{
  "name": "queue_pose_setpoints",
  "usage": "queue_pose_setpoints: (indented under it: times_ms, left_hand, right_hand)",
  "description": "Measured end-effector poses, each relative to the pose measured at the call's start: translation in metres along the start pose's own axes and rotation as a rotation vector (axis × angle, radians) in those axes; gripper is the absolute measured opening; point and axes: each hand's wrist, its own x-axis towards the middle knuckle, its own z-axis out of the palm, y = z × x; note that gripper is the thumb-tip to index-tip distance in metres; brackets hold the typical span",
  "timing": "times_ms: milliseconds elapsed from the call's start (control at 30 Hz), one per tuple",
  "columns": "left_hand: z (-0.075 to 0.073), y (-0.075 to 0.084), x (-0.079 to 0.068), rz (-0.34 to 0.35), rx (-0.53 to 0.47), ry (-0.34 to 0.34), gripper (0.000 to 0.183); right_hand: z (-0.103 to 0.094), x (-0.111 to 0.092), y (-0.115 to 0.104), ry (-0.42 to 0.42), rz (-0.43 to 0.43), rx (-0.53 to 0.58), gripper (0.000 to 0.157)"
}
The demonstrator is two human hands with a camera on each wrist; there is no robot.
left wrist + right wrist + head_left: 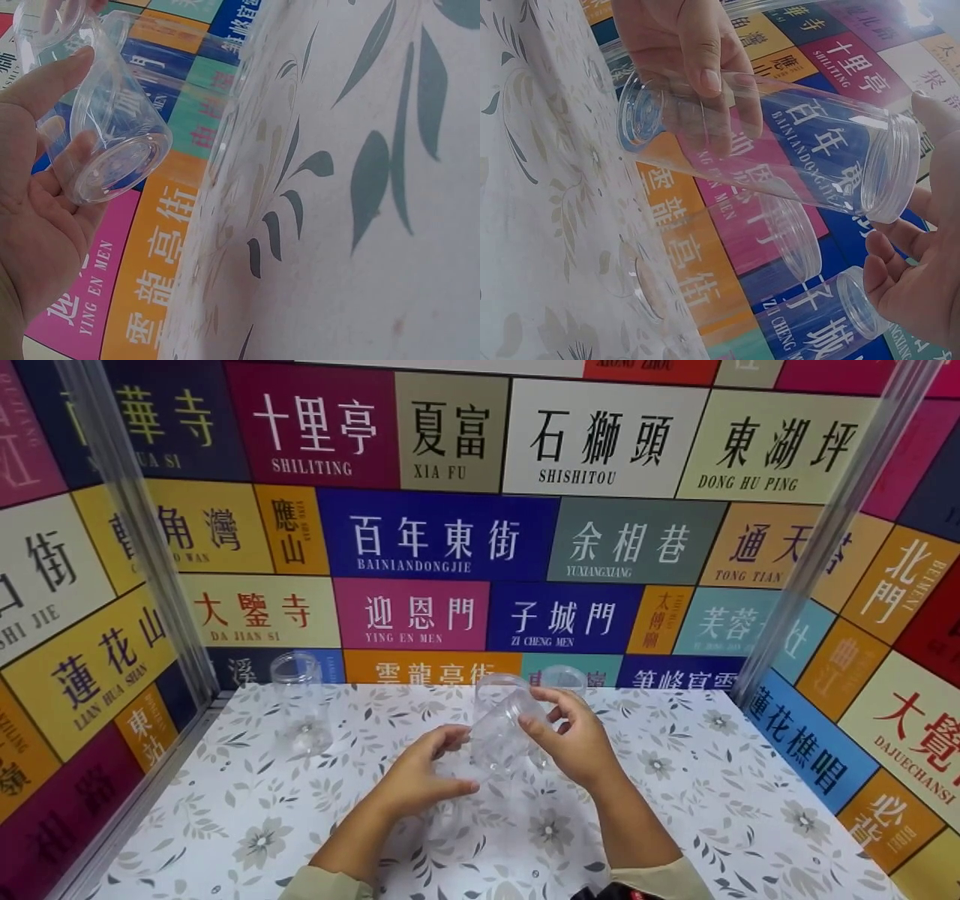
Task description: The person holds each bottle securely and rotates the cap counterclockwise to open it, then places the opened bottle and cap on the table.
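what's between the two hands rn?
A tilted clear jar, between left hand and right hand. Shows in head and right wrist views.

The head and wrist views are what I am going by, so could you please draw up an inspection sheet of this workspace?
Surface: floral table cover under the jars.
Job's things: one clear jar, held tilted; a left standing jar; a middle jar behind the held one; a right jar, partly hidden by a hand.
Clutter: dark item at the bottom edge, too cut off to identify.
Hands: right hand grips the held jar's rim; left hand is by its base, contact unclear.
Cables: nothing seen.
Surroundings: colourful lettered panels and corner posts.
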Motion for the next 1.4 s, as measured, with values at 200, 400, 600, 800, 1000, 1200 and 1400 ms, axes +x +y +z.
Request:
queue_pose_setpoints:
  times_ms: [200,400,600,800,1000,1200,1400]
  left_hand:
    - [0.0003,0.0000,-0.0014,0.028,0.007,-0.002,0.081]
    - [0.0002,-0.0010,-0.0007,0.007,0.001,-0.001,0.080]
    - [-0.0009,-0.0020,0.0003,0.002,-0.015,-0.010,0.081]
    - [-0.0012,-0.0027,0.0006,-0.010,0.000,-0.009,0.082]
    - [-0.0001,-0.0016,0.0002,0.004,0.004,-0.002,0.082]
    - [0.0007,-0.0001,-0.0006,0.030,0.005,0.005,0.082]
    - [0.0008,0.0009,-0.0005,0.022,-0.002,0.001,0.080]
  right_hand:
    - [0.0013,0.0007,-0.0001,0.015,-0.020,0.007,0.047]
    - [0.0013,-0.0009,-0.0007,-0.006,-0.061,0.051,0.041]
    - [0.0009,-0.0018,-0.0006,-0.040,-0.116,0.102,0.046]
    - [0.0005,-0.0023,-0.0024,-0.050,-0.107,0.132,0.050]
    - [0.0001,-0.0017,-0.0003,-0.043,-0.088,0.118,0.047]
    - [-0.0014,0.0006,0.0010,-0.008,-0.001,0.028,0.053]
    - [0.0002,0.0009,0.0005,-0.011,0.019,-0.026,0.059]
